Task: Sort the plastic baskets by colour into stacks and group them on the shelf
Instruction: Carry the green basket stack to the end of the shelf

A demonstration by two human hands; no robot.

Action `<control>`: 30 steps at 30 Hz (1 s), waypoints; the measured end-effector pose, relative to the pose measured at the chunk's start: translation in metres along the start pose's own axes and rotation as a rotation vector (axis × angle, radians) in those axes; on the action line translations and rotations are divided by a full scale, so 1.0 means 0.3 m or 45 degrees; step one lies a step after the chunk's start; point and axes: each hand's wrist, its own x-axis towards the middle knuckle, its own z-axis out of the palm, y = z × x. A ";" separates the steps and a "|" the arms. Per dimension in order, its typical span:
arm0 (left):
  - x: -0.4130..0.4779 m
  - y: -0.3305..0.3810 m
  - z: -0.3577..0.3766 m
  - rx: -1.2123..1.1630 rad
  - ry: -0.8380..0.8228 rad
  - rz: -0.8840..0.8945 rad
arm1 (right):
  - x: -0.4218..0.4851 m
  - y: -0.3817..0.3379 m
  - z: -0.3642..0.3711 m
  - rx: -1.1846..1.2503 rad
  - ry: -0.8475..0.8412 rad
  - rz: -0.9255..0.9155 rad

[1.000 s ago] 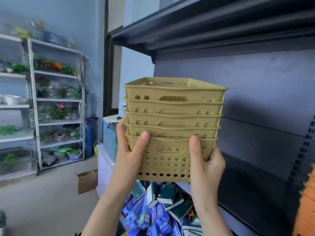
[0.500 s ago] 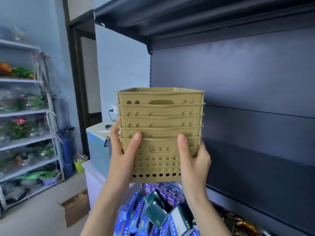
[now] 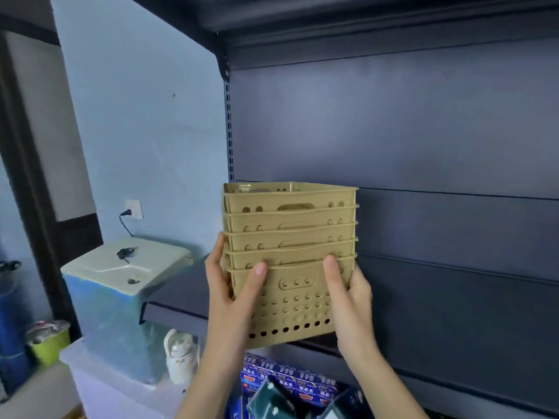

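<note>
A nested stack of several tan plastic baskets (image 3: 292, 246) with round holes is upright in the middle of the view. My left hand (image 3: 231, 293) grips the bottom basket's left side with the thumb on its front. My right hand (image 3: 348, 293) grips the right side the same way. The stack is at the front left end of a dark grey shelf (image 3: 181, 293); I cannot tell whether its base rests on the board or hovers just above it.
The shelf's dark back panel (image 3: 423, 140) and an upper shelf (image 3: 363, 22) frame the space. A blue-and-cream cooler box (image 3: 121, 285) stands left on a clear bin. Blue packaged boxes (image 3: 290, 385) lie below. A green cup (image 3: 50, 340) sits far left.
The view has swung right and closer to the shelf. The basket stack has moved forward to the left end of the shelf board, both hands keeping the same grip.
</note>
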 end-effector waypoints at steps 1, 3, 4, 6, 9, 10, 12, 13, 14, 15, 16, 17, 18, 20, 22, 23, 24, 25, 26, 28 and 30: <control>0.028 -0.021 0.007 0.005 -0.014 0.006 | 0.033 0.014 -0.002 -0.027 -0.019 0.017; 0.084 -0.062 0.022 0.018 -0.036 0.016 | 0.095 0.039 -0.006 -0.088 -0.043 0.059; 0.107 -0.079 0.031 0.021 -0.047 0.004 | 0.122 0.051 -0.010 -0.121 -0.044 0.076; 0.142 -0.114 0.055 0.007 -0.083 -0.016 | 0.162 0.067 -0.017 -0.184 -0.035 0.100; 0.179 -0.159 0.109 -0.020 -0.084 -0.043 | 0.208 0.092 -0.039 -0.255 -0.012 0.177; 0.188 -0.170 0.133 -0.004 -0.073 -0.053 | 0.222 0.100 -0.053 -0.274 -0.013 0.213; 0.206 -0.192 0.167 0.093 -0.052 -0.078 | 0.261 0.120 -0.082 -0.300 -0.028 0.284; 0.212 -0.197 0.174 0.175 -0.079 -0.112 | 0.282 0.127 -0.100 -0.311 -0.028 0.317; 0.214 -0.196 0.174 0.258 -0.148 -0.149 | 0.306 0.134 -0.117 -0.304 -0.030 0.361; 0.218 -0.202 0.170 0.329 -0.221 -0.176 | 0.327 0.139 -0.130 -0.287 -0.055 0.388; 0.227 -0.210 0.165 0.363 -0.283 -0.186 | 0.348 0.148 -0.144 -0.277 -0.087 0.413; 0.236 -0.215 0.156 0.379 -0.345 -0.184 | 0.368 0.159 -0.158 -0.281 -0.118 0.432; 0.251 -0.220 0.142 0.403 -0.425 -0.160 | 0.386 0.173 -0.169 -0.308 -0.131 0.442; 0.285 -0.222 0.100 0.533 -0.604 -0.074 | 0.409 0.181 -0.172 -0.341 -0.093 0.435; 0.341 -0.215 0.049 0.570 -0.630 0.000 | 0.416 0.176 -0.156 -0.310 -0.007 0.422; 0.378 -0.214 0.023 0.542 -0.540 0.073 | 0.408 0.169 -0.145 -0.275 0.048 0.407; 0.426 -0.215 0.000 0.535 -0.385 0.158 | 0.401 0.163 -0.137 -0.227 0.119 0.365; 0.484 -0.223 -0.019 0.575 -0.206 0.229 | 0.389 0.150 -0.127 -0.186 0.183 0.286; 0.544 -0.233 -0.034 0.634 -0.054 0.256 | 0.375 0.133 -0.113 -0.167 0.215 0.173; 0.654 -0.260 -0.055 0.693 0.076 0.143 | 0.349 0.113 -0.084 -0.196 0.096 -0.064; 0.730 -0.305 -0.070 0.619 -0.019 0.034 | 0.339 0.138 -0.071 -0.362 -0.100 -0.159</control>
